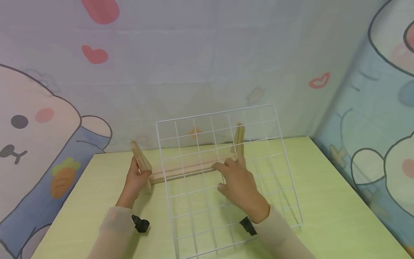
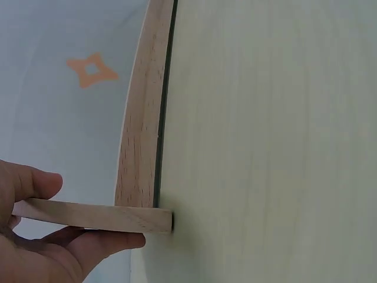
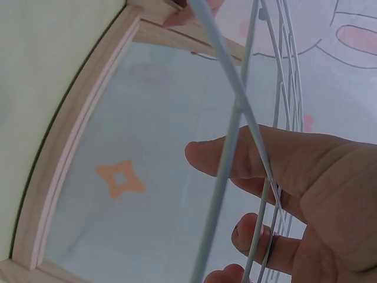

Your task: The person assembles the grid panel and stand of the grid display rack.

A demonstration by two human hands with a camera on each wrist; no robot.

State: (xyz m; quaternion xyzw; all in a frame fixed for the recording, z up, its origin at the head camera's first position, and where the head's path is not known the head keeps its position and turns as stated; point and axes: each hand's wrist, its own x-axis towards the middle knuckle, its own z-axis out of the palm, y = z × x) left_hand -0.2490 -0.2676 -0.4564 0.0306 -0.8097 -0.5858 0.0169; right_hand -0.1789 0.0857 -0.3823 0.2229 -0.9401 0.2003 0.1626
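Note:
A wooden stand with a long crossbar (image 1: 184,172) and two upright end pieces lies toward the back of the table. My left hand (image 1: 134,183) grips the left end piece (image 1: 140,158), thumb on one face and fingers on the other, as the left wrist view shows. The right end piece (image 1: 240,138) shows behind a white wire grid panel (image 1: 194,117). That panel is tilted up in front of the stand. My right hand (image 1: 240,187) holds it near the middle; in the right wrist view, wires (image 3: 217,218) run between the thumb and the bent fingers.
Underneath is a pale green-yellow table (image 1: 330,201). A cloth backdrop (image 1: 194,64) with cartoon prints hangs close behind its back edge and along the right side. Small black devices (image 1: 140,223) sit at both wrists.

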